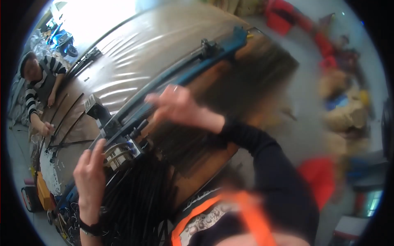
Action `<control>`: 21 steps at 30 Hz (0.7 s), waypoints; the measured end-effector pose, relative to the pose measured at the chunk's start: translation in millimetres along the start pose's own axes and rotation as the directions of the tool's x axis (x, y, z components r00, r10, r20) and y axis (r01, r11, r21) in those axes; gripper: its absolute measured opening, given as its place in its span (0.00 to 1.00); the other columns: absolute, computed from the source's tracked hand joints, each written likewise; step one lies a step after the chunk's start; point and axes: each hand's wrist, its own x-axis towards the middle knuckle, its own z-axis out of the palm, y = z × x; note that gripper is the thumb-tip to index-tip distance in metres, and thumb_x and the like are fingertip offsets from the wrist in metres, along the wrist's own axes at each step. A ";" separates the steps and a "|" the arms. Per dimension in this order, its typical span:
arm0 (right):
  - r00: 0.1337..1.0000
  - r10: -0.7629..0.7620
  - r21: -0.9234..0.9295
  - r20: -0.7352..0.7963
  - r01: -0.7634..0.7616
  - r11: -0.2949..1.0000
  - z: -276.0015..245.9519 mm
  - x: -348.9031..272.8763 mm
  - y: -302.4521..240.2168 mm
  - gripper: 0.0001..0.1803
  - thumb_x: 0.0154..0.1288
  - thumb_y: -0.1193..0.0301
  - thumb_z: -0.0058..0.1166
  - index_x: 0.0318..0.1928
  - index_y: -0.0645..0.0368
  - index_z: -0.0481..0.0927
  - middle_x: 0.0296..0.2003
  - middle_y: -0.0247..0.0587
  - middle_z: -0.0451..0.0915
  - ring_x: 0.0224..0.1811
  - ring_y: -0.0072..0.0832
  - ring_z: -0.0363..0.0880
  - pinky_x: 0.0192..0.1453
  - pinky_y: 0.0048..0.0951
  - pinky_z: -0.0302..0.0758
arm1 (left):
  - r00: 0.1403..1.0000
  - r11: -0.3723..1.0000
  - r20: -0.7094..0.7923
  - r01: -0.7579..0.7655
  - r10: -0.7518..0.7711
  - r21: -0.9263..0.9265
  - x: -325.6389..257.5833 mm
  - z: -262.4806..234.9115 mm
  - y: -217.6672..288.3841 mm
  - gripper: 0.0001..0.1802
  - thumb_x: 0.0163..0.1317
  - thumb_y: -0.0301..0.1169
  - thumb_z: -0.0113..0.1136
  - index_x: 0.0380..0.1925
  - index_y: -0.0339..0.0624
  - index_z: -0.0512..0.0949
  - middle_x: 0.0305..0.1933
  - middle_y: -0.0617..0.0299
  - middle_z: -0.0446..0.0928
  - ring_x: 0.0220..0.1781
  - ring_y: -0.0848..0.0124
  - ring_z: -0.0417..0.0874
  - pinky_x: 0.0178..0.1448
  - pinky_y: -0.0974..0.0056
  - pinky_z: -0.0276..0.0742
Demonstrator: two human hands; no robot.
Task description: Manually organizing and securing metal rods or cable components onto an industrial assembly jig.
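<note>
Head: left hand (89, 174) beside metal mechanism (125, 152), right hand (178, 107) (blurred) near rail (197, 68).

my right hand (178, 105) is blurred; i can't tell whether it touches the blue beam (226, 50). below my left hand (89, 176), my forearm (89, 241) is cut off. right of both hands, a brown heap (349, 114) blurs.

Grey floor (305, 96) (white glare (98, 16) beyond)
</note>
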 end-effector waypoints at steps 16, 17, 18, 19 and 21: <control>0.666 0.637 0.089 0.388 -0.715 0.693 17.0 -11.5 35.7 0.09 0.70 0.69 0.55 0.45 0.57 0.82 0.29 0.38 0.82 0.30 0.28 0.79 0.37 0.30 0.77 | 0.793 0.919 -0.513 0.393 -0.328 0.019 -49.4 -52.2 -98.4 0.11 0.71 0.31 0.55 0.47 0.36 0.77 0.34 0.50 0.77 0.34 0.59 0.77 0.42 0.65 0.73; 0.492 0.711 0.127 0.501 -0.855 0.502 26.9 2.7 30.6 0.09 0.70 0.68 0.54 0.45 0.58 0.82 0.30 0.38 0.83 0.31 0.28 0.80 0.38 0.30 0.77 | 0.788 0.922 -0.506 0.386 -0.350 -0.035 -46.0 -51.2 -93.5 0.10 0.71 0.31 0.55 0.46 0.36 0.78 0.32 0.50 0.77 0.32 0.61 0.76 0.40 0.65 0.72; 0.503 0.689 0.152 0.522 -0.849 0.506 40.1 17.5 27.2 0.09 0.70 0.68 0.54 0.45 0.58 0.82 0.30 0.38 0.83 0.31 0.28 0.80 0.38 0.30 0.77 | 0.787 0.924 -0.500 0.374 -0.362 -0.081 -45.6 -55.7 -86.7 0.10 0.71 0.31 0.55 0.45 0.36 0.78 0.31 0.51 0.77 0.30 0.64 0.75 0.38 0.64 0.71; 0.607 0.563 0.262 0.560 -0.775 0.575 56.6 34.3 24.7 0.11 0.70 0.66 0.54 0.46 0.57 0.82 0.31 0.37 0.84 0.34 0.28 0.81 0.40 0.31 0.78 | 0.778 0.917 -0.507 0.393 -0.372 -0.070 -49.0 -57.9 -83.8 0.10 0.71 0.31 0.55 0.45 0.36 0.78 0.31 0.51 0.77 0.30 0.64 0.75 0.38 0.64 0.71; 0.705 0.405 0.389 0.583 -0.679 0.622 91.1 55.7 13.4 0.12 0.71 0.64 0.54 0.47 0.56 0.83 0.33 0.36 0.85 0.36 0.28 0.82 0.43 0.31 0.78 | 0.793 0.920 -0.492 0.390 -0.358 -0.041 -58.1 -58.1 -80.6 0.10 0.71 0.31 0.55 0.46 0.36 0.78 0.31 0.52 0.77 0.28 0.66 0.73 0.35 0.64 0.70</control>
